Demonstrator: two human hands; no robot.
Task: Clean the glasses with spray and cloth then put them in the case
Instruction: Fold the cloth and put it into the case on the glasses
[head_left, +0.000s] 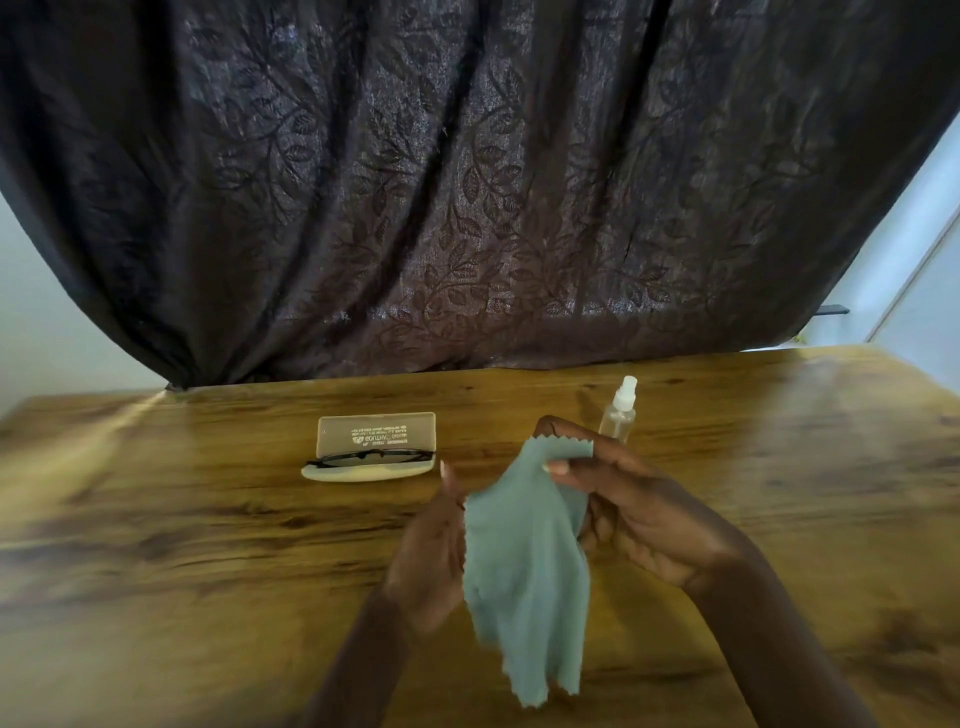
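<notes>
Above the wooden table (208, 519), near its front edge, 2 hands hold a pale green cloth (524, 566) in the air: the right hand (639, 514) pinches its upper zigzag-cut edge between thumb and fingers, while the left hand (431, 566) grips the cloth's left side, though how tightly those fingers close is hidden behind the fabric. Farther back, the glasses (371, 457) lie in the open case (374, 449), dark thin frame resting in the shallow tray with the lid raised behind; the spray bottle (618, 413) stands upright just beyond the right hand, apart from the case. Judging by this, the step in hand is readying the cloth, and doing it well likely means spreading it flat over the fingers so a smooth single layer meets the lenses rather than a bunched fold. Soft, limp and matte, the cloth drapes in loose folds. Translucent and rigid, the case has rounded corners; the bottle is clear plastic with a white nozzle. Glossy grain marks the table, and a dark leaf-patterned curtain (467, 182) hangs behind.
</notes>
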